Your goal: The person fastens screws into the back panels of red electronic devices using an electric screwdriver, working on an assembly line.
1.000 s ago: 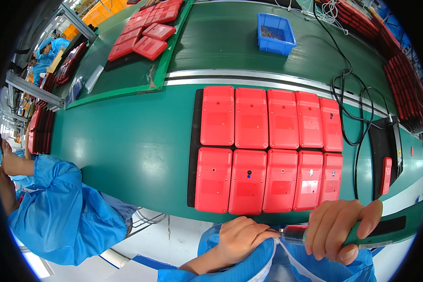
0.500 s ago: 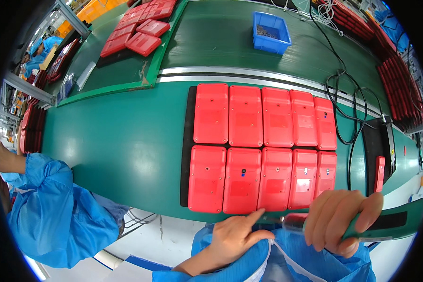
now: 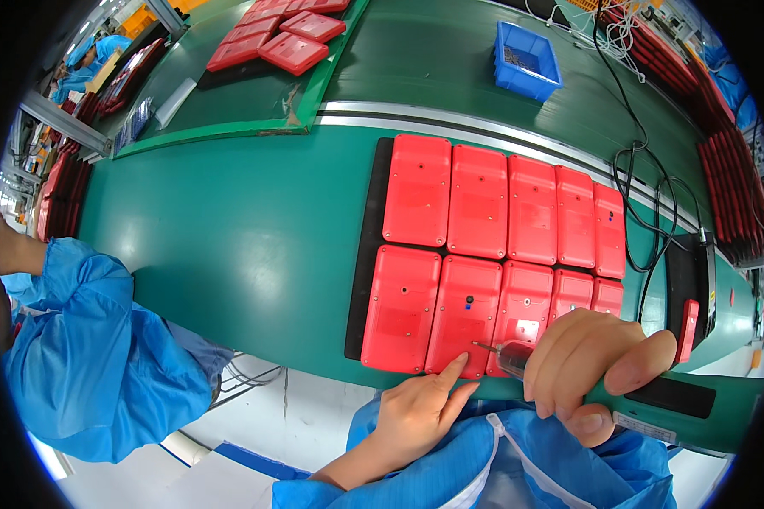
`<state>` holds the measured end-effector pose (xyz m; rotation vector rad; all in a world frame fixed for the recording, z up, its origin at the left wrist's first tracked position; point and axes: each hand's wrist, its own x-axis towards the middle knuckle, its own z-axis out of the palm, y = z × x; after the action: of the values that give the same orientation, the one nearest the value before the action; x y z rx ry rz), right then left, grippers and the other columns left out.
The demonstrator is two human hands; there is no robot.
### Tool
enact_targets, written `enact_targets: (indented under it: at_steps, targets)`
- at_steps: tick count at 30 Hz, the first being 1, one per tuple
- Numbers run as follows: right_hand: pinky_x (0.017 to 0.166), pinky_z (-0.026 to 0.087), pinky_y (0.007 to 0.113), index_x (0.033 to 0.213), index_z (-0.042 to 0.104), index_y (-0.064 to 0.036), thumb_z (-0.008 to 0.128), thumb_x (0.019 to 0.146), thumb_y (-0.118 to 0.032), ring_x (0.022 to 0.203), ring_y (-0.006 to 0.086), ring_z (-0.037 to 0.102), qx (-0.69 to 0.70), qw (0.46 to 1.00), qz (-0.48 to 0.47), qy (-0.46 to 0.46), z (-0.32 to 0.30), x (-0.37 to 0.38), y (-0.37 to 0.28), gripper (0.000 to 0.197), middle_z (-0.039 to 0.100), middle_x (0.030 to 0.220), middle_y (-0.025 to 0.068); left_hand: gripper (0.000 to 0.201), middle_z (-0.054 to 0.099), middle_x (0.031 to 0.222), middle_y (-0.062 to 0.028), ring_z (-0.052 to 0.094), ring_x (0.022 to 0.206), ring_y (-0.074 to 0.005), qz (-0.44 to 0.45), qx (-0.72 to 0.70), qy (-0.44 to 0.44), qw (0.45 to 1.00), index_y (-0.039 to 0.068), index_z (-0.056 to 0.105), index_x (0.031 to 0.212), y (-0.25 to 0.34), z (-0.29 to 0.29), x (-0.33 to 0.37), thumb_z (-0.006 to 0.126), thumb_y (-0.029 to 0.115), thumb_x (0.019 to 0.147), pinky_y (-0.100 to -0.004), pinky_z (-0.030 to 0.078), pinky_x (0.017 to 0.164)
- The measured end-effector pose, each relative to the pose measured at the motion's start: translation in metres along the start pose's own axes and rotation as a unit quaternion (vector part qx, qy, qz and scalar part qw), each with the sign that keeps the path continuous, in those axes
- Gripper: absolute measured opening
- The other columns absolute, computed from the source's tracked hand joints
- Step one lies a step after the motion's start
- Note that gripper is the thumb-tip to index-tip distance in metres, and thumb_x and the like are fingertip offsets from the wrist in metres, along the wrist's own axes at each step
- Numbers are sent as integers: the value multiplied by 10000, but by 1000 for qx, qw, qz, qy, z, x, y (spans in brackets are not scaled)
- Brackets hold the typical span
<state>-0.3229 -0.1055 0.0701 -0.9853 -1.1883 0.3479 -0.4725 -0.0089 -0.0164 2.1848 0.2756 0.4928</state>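
Note:
My right hand (image 3: pixel 594 365) is wrapped round a green electric screwdriver (image 3: pixel 730 411). Its thin bit points left, with the tip at the lower part of a red plastic casing (image 3: pixel 458 293); whether it touches a screw I cannot tell. Beside the bit, the index fingertip of my left hand (image 3: pixel 414 416) rests at this casing's near edge, thumb stretched out and no object visible in the fingers. Several such casings lie in two rows on a black mat (image 3: pixel 367 284), with small screws at their corners. My right hand partly hides the near-row casings at the right.
A blue bin (image 3: pixel 526 76) of small metal parts stands on the far green belt. Stacked red casings (image 3: pixel 301 53) lie at the far left. Black cables (image 3: pixel 645 161) run down the right side. At left, another person's blue sleeve (image 3: pixel 93 288) reaches over the green table (image 3: pixel 229 246).
The screwdriver's bit has moved from below the near row up over the second casing. My left index finger has come onto that casing's edge. The whole view has shifted and tilted.

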Motion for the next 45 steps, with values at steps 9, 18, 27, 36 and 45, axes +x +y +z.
enact_targets:
  at_steps: [9,18,27,36,45]
  targets:
    - [413,485,294,927,340,-91,608,794,-110,417,160,545,-15,999,9,-41,5,4,9,300,535,551,46,353,449,476,-49,451,402,-160,9,-14,20,1000,-10,610,984,-5,-1,-1,716,94,664,-273,378,397]
    - [410,462,324,890,410,-44,600,652,57,416,200,517,-20,1000,-10,-3,12,4,14,320,515,542,67,348,520,538,-71,513,446,-181,24,-5,11,1000,-6,602,994,-4,0,2,703,95,677,-280,417,424]
    - [408,451,306,830,411,-49,532,639,94,421,198,517,-96,995,2,-2,16,5,12,267,496,531,69,271,531,555,-74,495,459,-115,-155,-179,8,972,-11,577,1034,-4,-25,-4,604,103,790,-251,419,465]
    - [419,447,277,955,375,-45,476,742,6,426,149,497,-200,964,146,-94,8,-16,7,241,471,524,53,716,465,489,-44,476,425,-142,-164,134,68,975,-79,468,1140,-15,-35,-12,734,357,639,-267,394,407]
    - [421,419,283,998,283,-103,535,806,-79,438,137,450,17,978,-72,193,2,-11,-44,318,443,568,42,628,435,468,-15,443,399,-109,-225,73,78,968,-11,521,1069,-2,-43,-4,770,322,598,-252,393,425]
